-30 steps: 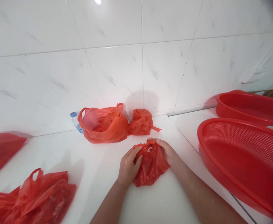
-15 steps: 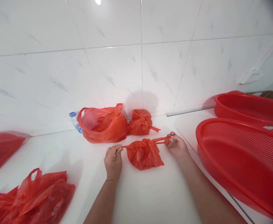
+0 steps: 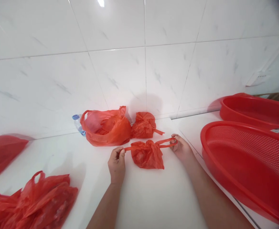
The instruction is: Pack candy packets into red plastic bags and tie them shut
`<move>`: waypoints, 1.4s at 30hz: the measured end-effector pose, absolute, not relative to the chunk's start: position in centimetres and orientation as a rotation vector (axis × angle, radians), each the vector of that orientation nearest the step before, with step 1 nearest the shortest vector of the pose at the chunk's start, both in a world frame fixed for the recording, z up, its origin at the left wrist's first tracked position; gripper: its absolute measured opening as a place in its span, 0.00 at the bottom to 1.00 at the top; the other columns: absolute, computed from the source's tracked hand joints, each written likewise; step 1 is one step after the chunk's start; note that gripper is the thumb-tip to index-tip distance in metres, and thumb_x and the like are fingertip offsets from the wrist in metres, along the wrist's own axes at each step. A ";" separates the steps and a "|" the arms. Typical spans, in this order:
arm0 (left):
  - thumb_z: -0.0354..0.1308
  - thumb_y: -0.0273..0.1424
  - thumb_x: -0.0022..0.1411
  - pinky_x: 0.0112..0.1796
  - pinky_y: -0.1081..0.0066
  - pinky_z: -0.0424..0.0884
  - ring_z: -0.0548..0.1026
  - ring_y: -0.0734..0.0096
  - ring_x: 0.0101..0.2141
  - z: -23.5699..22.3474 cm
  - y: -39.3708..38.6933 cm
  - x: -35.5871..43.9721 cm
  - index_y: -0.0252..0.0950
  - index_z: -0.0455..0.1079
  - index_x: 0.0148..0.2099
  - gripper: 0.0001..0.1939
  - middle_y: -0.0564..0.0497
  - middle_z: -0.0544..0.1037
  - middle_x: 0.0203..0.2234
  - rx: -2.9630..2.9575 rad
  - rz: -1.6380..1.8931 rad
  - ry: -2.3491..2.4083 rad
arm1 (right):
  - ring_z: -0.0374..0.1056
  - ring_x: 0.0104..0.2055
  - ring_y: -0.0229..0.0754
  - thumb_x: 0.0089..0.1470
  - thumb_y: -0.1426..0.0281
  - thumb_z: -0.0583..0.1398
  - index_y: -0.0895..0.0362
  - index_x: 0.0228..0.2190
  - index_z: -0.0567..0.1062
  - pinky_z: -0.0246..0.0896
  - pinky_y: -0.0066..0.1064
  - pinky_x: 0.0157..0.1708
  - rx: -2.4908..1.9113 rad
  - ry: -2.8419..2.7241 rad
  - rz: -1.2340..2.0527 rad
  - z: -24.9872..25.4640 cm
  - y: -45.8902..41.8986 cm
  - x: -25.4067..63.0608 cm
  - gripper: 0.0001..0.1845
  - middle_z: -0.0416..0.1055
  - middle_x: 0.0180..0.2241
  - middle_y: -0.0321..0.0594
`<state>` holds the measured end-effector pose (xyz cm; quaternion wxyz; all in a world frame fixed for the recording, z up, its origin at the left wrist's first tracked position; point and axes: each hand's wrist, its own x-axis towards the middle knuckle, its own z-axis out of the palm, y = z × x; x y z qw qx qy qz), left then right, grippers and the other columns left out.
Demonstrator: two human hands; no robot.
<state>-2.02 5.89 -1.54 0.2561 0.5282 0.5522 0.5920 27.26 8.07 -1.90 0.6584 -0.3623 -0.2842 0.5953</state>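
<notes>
Red small bag (image 3: 146, 156) sits front-right of the open bag (image 3: 108, 135); left hand (image 3: 117, 165) pinches one handle (image 3: 134, 148), right hand (image 3: 182, 149), half curled, holds the other's loop (image 3: 162, 146). Hands cupped it a second ago; now handles stretch sideways, so neck (image 3: 151, 145) looks cinched.

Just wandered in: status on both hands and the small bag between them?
Left hand: grip on one handle. Right hand: grip on looped handle. Small red bag between them, handles stretched sideways. Bunched red bag close behind it.
</notes>
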 end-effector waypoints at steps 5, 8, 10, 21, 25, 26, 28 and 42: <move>0.58 0.40 0.55 0.33 0.70 0.69 0.71 0.72 0.32 -1.2 6.3 -1.8 0.38 0.62 0.49 0.22 0.52 0.71 0.34 1.342 1.528 1.384 | 0.68 0.30 0.37 0.47 0.59 0.63 0.53 0.39 0.71 0.62 0.32 0.34 -0.945 -0.848 1.312 -1.4 7.8 25.9 0.18 0.70 0.29 0.34; 0.61 0.40 0.51 0.34 0.69 0.69 0.71 0.72 0.31 -0.7 6.2 -1.7 0.37 0.60 0.51 0.27 0.52 0.71 0.33 1.300 1.427 1.301 | 0.68 0.32 0.38 0.48 0.58 0.62 0.53 0.43 0.69 0.61 0.31 0.32 -1.062 -1.070 1.259 -1.1 7.4 25.3 0.22 0.71 0.32 0.36; 0.63 0.38 0.49 0.35 0.69 0.68 0.71 0.72 0.30 -0.5 6.0 -1.6 0.37 0.60 0.52 0.29 0.53 0.72 0.30 1.299 1.362 1.231 | 0.68 0.33 0.39 0.48 0.58 0.62 0.53 0.47 0.68 0.60 0.30 0.29 -1.100 -1.194 1.267 -1.0 7.3 25.1 0.25 0.72 0.35 0.38; 0.53 0.44 0.60 0.29 0.73 0.63 0.66 0.76 0.26 -0.9 5.3 -0.8 0.36 0.67 0.42 0.17 0.52 0.69 0.27 0.973 1.166 0.775 | 0.59 0.23 0.34 0.47 0.58 0.61 0.56 0.31 0.74 0.54 0.29 0.27 -1.144 -1.426 1.344 -0.8 6.9 24.0 0.14 0.66 0.22 0.32; 0.51 0.45 0.61 0.27 0.74 0.61 0.63 0.77 0.23 -0.6 5.4 -0.7 0.36 0.63 0.29 0.18 0.55 0.64 0.21 1.014 1.143 0.809 | 0.62 0.26 0.36 0.48 0.60 0.61 0.57 0.24 0.71 0.57 0.30 0.32 -1.153 -1.402 1.280 -0.9 6.9 23.8 0.13 0.66 0.21 0.32; 0.51 0.46 0.61 0.27 0.74 0.61 0.62 0.77 0.22 -0.5 5.4 -0.7 0.36 0.61 0.28 0.18 0.55 0.63 0.20 1.025 1.151 0.817 | 0.64 0.28 0.37 0.47 0.60 0.61 0.57 0.24 0.70 0.58 0.31 0.34 -1.152 -1.398 1.267 -1.0 6.9 23.7 0.13 0.67 0.22 0.33; 0.51 0.46 0.61 0.27 0.74 0.61 0.62 0.77 0.22 -0.5 5.4 -0.7 0.36 0.60 0.27 0.19 0.56 0.62 0.19 1.050 1.173 0.837 | 0.65 0.30 0.39 0.47 0.60 0.62 0.57 0.24 0.70 0.60 0.33 0.36 -1.156 -1.387 1.254 -1.3 7.0 23.6 0.12 0.68 0.24 0.33; 0.72 0.44 0.34 0.55 0.50 0.55 0.56 0.48 0.58 -1.1 4.8 0.7 0.42 0.53 0.62 0.54 0.40 0.59 0.58 2.041 1.348 1.226 | 0.67 0.33 0.41 0.46 0.61 0.64 0.57 0.35 0.76 0.61 0.35 0.36 -1.044 -1.437 1.495 -0.3 6.1 23.2 0.15 0.73 0.32 0.39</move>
